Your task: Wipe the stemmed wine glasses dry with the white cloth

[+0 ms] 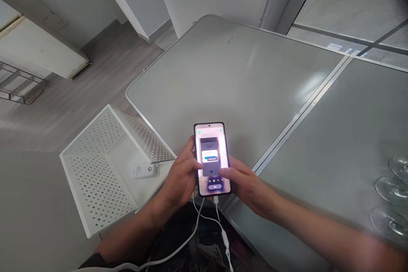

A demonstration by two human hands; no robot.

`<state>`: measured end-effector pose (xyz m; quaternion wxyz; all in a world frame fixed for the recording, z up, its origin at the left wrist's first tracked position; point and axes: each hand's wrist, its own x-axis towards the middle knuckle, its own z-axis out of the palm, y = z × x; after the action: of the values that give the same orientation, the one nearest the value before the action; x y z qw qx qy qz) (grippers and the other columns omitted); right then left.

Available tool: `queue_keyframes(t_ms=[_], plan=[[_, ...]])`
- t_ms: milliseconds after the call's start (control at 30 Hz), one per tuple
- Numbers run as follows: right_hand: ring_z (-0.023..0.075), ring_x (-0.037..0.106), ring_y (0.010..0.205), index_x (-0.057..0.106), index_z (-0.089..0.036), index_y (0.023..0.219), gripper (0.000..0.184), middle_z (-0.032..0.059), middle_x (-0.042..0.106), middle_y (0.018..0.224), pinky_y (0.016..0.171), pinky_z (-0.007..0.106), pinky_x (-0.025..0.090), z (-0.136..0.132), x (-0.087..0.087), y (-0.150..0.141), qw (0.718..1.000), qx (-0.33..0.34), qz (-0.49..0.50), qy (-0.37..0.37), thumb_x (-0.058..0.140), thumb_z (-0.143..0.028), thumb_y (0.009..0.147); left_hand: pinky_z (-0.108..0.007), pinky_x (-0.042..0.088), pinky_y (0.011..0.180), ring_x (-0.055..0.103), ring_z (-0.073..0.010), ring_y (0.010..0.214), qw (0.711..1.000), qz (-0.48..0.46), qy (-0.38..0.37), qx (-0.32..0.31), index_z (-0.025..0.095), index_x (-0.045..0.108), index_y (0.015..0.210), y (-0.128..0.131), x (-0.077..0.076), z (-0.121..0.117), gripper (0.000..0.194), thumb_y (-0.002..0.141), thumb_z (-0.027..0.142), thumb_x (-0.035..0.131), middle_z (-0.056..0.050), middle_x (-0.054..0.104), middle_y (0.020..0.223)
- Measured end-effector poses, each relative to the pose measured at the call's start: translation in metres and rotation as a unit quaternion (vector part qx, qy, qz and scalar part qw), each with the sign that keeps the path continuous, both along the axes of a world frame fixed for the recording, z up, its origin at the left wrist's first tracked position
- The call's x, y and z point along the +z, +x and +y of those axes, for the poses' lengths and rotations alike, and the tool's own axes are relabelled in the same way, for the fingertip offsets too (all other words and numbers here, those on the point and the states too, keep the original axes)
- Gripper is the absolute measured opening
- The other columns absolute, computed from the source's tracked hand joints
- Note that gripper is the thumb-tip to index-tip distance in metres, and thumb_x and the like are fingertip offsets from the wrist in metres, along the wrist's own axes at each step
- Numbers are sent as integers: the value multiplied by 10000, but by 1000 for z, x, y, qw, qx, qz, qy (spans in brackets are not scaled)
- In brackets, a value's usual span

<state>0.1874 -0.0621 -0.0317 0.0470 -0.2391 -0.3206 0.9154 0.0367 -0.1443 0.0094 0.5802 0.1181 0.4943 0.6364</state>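
A black-edged smartphone (212,159) is held upright in front of me, its screen lit with app preview cards and a row of icons. My left hand (183,174) wraps its left side, thumb at the screen's edge. On the other side my right hand (247,180) grips the phone, its thumb over the lower right of the screen. The fingers behind the phone are hidden. From its bottom edge hangs a white charging cable (217,208), running down past my dark clothing.
Below the phone's far end spreads a grey folding table (223,72) with a metal seam. At left, a white perforated basket (102,174) holds a white power bank (140,171) with a cable. Several glasses (390,191) stand at the right edge. A wire rack (21,83) rests on the floor.
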Motion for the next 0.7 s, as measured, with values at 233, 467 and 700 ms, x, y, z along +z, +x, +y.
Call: queue_keyframes(t_ms=[233, 467, 700], plan=[[268, 689, 956, 652, -237, 1287, 426, 95, 726, 1133, 814, 443, 568, -2, -1, -2, 1000, 3, -7, 28, 727, -365, 888, -454, 526, 952, 646, -294, 1096, 1000, -5, -6, 1, 208, 566, 1281, 0, 1, 0, 588, 720, 39, 518, -89, 665, 1160], [306, 658, 1066, 639, -236, 1319, 481, 106, 704, 1186, 815, 434, 579, -1, 2, 1, 1000, -4, -1, -4, 717, -375, 865, -419, 535, 907, 623, -295, 1122, 1000, 16, -8, 6, 213, 559, 1310, 0, -1, -2, 591, 744, 48, 527, -85, 666, 1143], [305, 659, 989, 538, -217, 1449, 585, 136, 691, 1196, 776, 424, 571, -3, 1, 1, 999, -11, -24, -39, 639, -424, 911, -413, 558, 889, 638, -298, 1102, 1000, 24, -9, -15, 231, 550, 1325, 0, 0, -1, 583, 768, 61, 562, -85, 668, 1175]])
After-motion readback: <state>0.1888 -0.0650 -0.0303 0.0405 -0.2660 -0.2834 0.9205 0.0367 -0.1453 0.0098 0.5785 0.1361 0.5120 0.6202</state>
